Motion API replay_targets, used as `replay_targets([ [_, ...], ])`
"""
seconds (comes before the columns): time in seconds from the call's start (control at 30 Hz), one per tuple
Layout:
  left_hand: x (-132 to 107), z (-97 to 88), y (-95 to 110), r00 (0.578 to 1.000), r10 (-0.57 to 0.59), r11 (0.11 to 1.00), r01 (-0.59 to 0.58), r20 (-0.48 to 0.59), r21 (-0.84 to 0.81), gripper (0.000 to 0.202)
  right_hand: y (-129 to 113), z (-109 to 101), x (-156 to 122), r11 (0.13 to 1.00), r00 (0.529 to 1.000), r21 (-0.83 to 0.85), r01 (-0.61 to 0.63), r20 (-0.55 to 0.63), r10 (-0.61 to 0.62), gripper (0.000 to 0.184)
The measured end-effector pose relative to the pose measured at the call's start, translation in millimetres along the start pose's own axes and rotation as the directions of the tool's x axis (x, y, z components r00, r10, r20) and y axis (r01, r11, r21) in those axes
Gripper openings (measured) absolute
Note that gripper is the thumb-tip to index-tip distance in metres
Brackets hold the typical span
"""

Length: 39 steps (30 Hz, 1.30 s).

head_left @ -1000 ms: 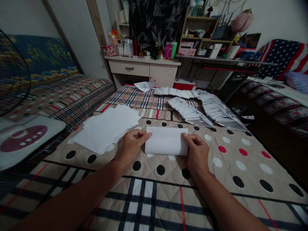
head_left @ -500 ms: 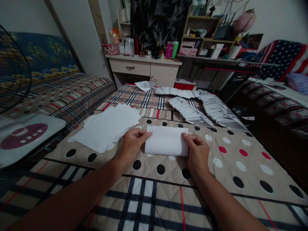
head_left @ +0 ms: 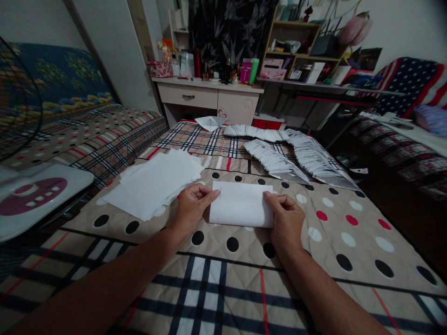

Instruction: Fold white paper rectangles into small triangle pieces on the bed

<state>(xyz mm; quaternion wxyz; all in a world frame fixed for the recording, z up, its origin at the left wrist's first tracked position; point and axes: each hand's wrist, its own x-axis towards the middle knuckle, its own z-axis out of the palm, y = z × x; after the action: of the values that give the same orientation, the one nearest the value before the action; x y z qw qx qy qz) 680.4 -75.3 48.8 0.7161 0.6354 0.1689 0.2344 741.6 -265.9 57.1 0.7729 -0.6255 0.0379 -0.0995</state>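
Note:
A white sheet of paper point(head_left: 241, 204), bent over on itself with a rounded near edge, is held just above the bed. My left hand point(head_left: 194, 204) pinches its upper left corner between thumb and fingers. On the other side, my right hand point(head_left: 287, 216) grips the upper right corner the same way. Left of my left hand lies a loose pile of flat white sheets point(head_left: 153, 184). Beyond my right hand, rows of folded papers point(head_left: 275, 160) lean against each other in overlapping lines.
The patterned bedspread point(head_left: 216, 274) lies under everything. A white fan base point(head_left: 42, 197) stands at the left edge. Another folded paper point(head_left: 210, 123) lies at the bed's far end, before a white desk point(head_left: 206, 95) crowded with bottles and boxes. Shelves point(head_left: 296, 42) stand behind.
Both hands keep the same hold on the bent sheet, with hardly any movement. The whole view has shifted very slightly.

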Motion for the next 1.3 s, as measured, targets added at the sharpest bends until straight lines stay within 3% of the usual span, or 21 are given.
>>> replay_targets([
  [0.27, 0, -0.4, 4, 0.999, -0.024, 0.998, 0.026, 0.037, -0.056, 0.045, 3, -2, 3, 0.999, 1.000, -0.044, 0.022, 0.015, -0.021, 0.035],
  [0.47, 4, -2.4, 6, 0.998, 0.038, 0.986, -0.046, 0.053, 0.159, 0.041, 5, -4, 18, 0.970, 0.987, -0.203, 0.137, 0.115, -0.115, 0.043],
  [0.6, 11, -2.4, 5, 0.988, 0.129, 0.926, -0.152, 0.089, 0.345, 0.034, 9, -5, 27, 0.933, 0.966, -0.298, 0.202, 0.215, -0.141, 0.040],
  [0.8, 16, -3.2, -1, 0.940, 0.268, 0.749, -0.341, 0.211, 0.568, 0.023, 17, -7, 35, 0.794, 0.933, -0.510, 0.330, 0.307, -0.190, 0.029],
  [0.93, 14, -1.9, 1, 0.865, 0.297, 0.479, -0.501, 0.404, 0.721, 0.009, 17, -8, 35, 0.698, 0.915, -0.604, 0.385, 0.347, -0.204, 0.025],
  [1.1, 8, 2.0, 5, 0.774, 0.352, 0.239, -0.618, 0.527, 0.749, 0.017, 18, -8, 36, 0.693, 0.906, -0.599, 0.401, 0.372, -0.203, 0.024],
  [1.17, 10, 0.5, 4, 0.742, 0.297, 0.246, -0.668, 0.601, 0.702, 0.019, 18, -8, 36, 0.689, 0.905, -0.603, 0.403, 0.376, -0.200, 0.025],
  [1.3, 22, -11.2, 1, 0.713, 0.138, 0.452, -0.663, 0.688, 0.597, 0.023, 20, -8, 37, 0.671, 0.909, -0.627, 0.395, 0.375, -0.185, 0.022],
])
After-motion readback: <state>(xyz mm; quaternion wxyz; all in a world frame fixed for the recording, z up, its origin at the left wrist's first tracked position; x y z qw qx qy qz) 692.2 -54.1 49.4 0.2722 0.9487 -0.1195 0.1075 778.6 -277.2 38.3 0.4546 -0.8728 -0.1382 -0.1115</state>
